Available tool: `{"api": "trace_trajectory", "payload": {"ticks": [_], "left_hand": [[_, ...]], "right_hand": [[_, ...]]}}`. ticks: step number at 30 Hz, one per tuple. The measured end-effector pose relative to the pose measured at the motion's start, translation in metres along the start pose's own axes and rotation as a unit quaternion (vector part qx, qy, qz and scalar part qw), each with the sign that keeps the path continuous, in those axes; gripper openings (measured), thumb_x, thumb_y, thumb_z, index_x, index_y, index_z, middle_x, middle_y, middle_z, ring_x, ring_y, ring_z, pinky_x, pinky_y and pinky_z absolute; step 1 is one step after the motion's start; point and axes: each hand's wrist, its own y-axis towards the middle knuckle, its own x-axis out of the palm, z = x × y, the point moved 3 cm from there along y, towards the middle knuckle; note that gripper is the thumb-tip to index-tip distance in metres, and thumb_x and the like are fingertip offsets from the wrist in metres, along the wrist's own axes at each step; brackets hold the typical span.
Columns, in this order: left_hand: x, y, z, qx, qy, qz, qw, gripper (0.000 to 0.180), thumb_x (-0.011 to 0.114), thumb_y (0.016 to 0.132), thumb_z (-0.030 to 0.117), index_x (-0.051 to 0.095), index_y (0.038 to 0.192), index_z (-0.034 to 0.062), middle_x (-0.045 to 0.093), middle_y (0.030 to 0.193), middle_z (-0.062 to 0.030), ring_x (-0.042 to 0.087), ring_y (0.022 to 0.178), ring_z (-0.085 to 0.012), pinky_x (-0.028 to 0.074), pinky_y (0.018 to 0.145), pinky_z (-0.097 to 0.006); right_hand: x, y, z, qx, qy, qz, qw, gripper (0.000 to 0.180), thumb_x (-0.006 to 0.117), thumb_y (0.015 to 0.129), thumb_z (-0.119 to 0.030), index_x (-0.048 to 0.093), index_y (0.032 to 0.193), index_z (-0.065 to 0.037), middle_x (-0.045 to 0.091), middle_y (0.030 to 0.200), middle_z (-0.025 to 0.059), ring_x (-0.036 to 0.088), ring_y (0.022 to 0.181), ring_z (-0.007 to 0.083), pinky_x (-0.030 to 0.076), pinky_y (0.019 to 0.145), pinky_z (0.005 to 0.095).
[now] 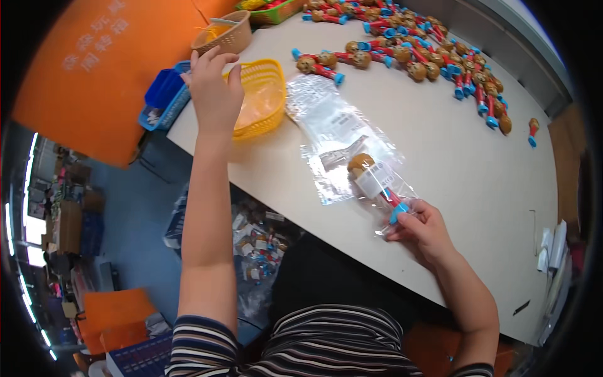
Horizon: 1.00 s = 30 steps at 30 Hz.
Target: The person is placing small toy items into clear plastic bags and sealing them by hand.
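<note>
My right hand (426, 227) grips a clear plastic bag by its lower end, at the table's near edge. Inside the bag is a toy (391, 193) with a round brown head, a red stem and a blue end, along with a white label (373, 180). My left hand (217, 85) is raised, empty, its fingers and thumb apart, above the yellow basket (281, 103) and just short of the tan basket (242, 34). A stack of clear flat bags (342, 129) lies on the table beside the yellow basket, partly under the bagged toy.
Many loose brown-headed toys (433, 53) are heaped along the table's (465, 169) far side. A blue bin (164, 94) stands at the left edge. Below the near edge is a container of bagged toys (257, 245). An orange panel (81, 81) rises at left.
</note>
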Motion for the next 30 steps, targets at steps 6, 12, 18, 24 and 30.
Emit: {"api": "trace_trajectory", "payload": {"ticks": [6, 12, 18, 24, 30], "left_hand": [[-0.021, -0.099, 0.136, -0.291, -0.554, -0.142, 0.767, 0.076, 0.076, 0.086, 0.022, 0.027, 0.14, 0.0023, 0.062, 0.115, -0.017, 0.06, 0.11, -0.0306, 0.048, 0.096, -0.038], [-0.005, -0.133, 0.172, -0.463, -0.779, -0.151, 0.395, 0.079, 0.07, 0.09, 0.015, 0.015, 0.144, 0.0042, 0.061, 0.12, -0.023, 0.064, 0.105, -0.0292, 0.049, 0.096, -0.039], [0.002, -0.142, 0.177, -0.515, -0.802, -0.066, 0.296, 0.053, 0.06, 0.096, 0.014, 0.03, 0.138, 0.0058, 0.059, 0.123, -0.0224, 0.061, 0.113, -0.0326, 0.05, 0.097, -0.047], [0.008, -0.159, 0.19, -0.521, -0.822, -0.057, 0.223, 0.051, 0.061, 0.095, 0.015, 0.032, 0.136, 0.0052, 0.057, 0.125, -0.022, 0.06, 0.113, -0.0332, 0.05, 0.099, -0.049], [-0.008, -0.144, 0.21, -0.519, -0.77, -0.037, 0.369, 0.074, 0.07, 0.087, 0.003, 0.021, 0.142, 0.0049, 0.057, 0.121, -0.0209, 0.062, 0.106, -0.0267, 0.054, 0.091, -0.04]], "right_hand": [[0.003, 0.001, 0.002, -0.14, -0.006, -0.026, 0.99, 0.044, 0.063, 0.092, -0.003, 0.048, 0.132, 0.005, 0.065, 0.107, 0.0122, 0.066, 0.096, 0.0183, 0.056, 0.086, 0.0336], [0.012, -0.009, 0.005, -0.152, -0.073, -0.052, 0.984, 0.044, 0.063, 0.092, -0.003, 0.049, 0.133, 0.003, 0.065, 0.11, 0.0104, 0.065, 0.096, 0.0154, 0.053, 0.087, 0.0298], [0.012, -0.011, -0.002, -0.084, 0.019, -0.041, 0.995, 0.038, 0.056, 0.099, -0.016, 0.05, 0.132, 0.003, 0.065, 0.111, 0.0111, 0.065, 0.1, 0.0171, 0.052, 0.089, 0.0323], [0.005, -0.014, -0.011, -0.066, 0.002, -0.052, 0.996, 0.033, 0.054, 0.101, -0.021, 0.058, 0.123, 0.003, 0.069, 0.105, 0.0103, 0.065, 0.096, 0.0185, 0.052, 0.085, 0.0333], [0.016, -0.025, -0.021, -0.392, -0.487, 0.084, 0.776, 0.033, 0.071, 0.085, -0.012, 0.064, 0.114, 0.001, 0.068, 0.095, 0.0154, 0.067, 0.077, 0.0274, 0.053, 0.067, 0.0327]]}}
